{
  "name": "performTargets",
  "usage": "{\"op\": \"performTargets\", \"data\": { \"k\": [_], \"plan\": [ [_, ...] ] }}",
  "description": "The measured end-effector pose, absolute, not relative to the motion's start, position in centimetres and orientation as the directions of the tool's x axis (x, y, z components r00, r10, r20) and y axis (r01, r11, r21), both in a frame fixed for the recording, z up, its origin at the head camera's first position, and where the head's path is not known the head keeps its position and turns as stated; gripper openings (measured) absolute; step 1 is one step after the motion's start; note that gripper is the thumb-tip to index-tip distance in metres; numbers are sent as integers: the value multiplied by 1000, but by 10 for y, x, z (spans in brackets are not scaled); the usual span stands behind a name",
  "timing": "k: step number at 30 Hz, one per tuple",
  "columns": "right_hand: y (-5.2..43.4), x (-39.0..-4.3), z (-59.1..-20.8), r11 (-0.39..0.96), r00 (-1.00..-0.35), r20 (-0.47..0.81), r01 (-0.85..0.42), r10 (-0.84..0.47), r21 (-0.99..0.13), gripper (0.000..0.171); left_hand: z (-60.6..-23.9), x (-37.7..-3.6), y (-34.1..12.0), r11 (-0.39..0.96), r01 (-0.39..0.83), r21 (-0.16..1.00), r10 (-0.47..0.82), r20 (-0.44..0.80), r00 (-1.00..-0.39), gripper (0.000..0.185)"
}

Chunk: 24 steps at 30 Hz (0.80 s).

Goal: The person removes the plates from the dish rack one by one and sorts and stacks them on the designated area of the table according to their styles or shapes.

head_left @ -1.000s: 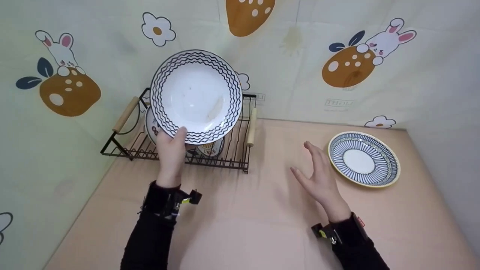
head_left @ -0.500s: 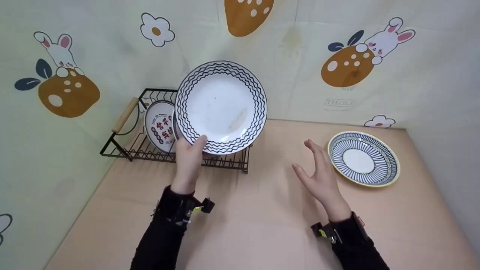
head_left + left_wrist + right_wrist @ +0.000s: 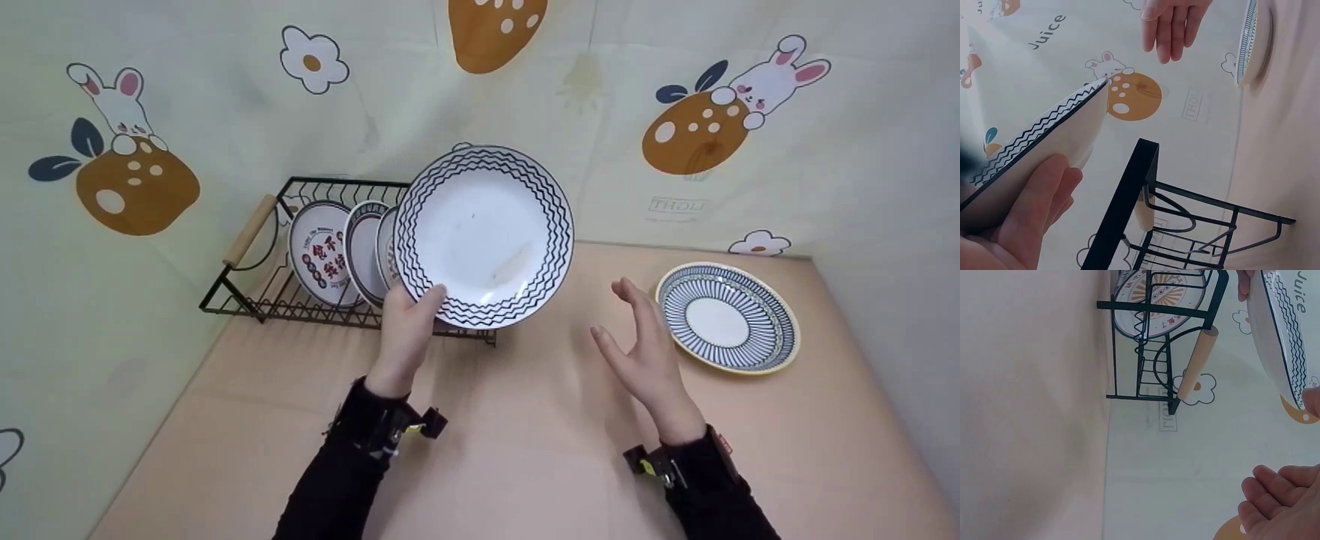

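Peach surface (image 3: 517, 450), rabbit-print backdrop (image 3: 585, 180): the left hand (image 3: 405, 330) pinches the zigzag-rimmed plate (image 3: 480, 232) between thumb and fingers, aloft near the wire dish rack (image 3: 253, 229); the right hand (image 3: 649, 367) is empty, fingers spread. Firm thumb pressure and ample rim clearance should suit this carry.

Head view: wavy-rimmed plate (image 3: 484, 232) hid much of the black rack's (image 3: 349, 181) right side, part of a racked plate (image 3: 385, 247), and most left-hand (image 3: 409, 322) fingers. Left wrist: dark blur (image 3: 967, 160) at left edge was unidentifiable. Right wrist: right edge cropped right hand (image 3: 1283, 506).
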State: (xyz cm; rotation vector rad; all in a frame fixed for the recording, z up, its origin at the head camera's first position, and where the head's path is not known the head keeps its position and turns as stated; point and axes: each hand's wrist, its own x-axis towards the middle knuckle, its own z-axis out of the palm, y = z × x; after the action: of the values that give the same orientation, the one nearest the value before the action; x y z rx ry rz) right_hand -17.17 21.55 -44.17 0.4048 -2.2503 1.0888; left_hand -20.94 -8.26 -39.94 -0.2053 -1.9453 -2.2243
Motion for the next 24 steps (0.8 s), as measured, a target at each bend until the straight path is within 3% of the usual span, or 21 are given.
{"op": "performTargets", "data": {
  "k": [10, 24],
  "plan": [
    [217, -172, -441, 594, -777, 630, -510, -6, -622, 68, -407, -204, -66, -158, 229, 961, 45, 238, -970, 38],
    [217, -172, -439, 562, -787, 617, -509, 2, -652, 67, -414, -198, -55, -83, 237, 968, 102, 245, -964, 40]
  ]
}}
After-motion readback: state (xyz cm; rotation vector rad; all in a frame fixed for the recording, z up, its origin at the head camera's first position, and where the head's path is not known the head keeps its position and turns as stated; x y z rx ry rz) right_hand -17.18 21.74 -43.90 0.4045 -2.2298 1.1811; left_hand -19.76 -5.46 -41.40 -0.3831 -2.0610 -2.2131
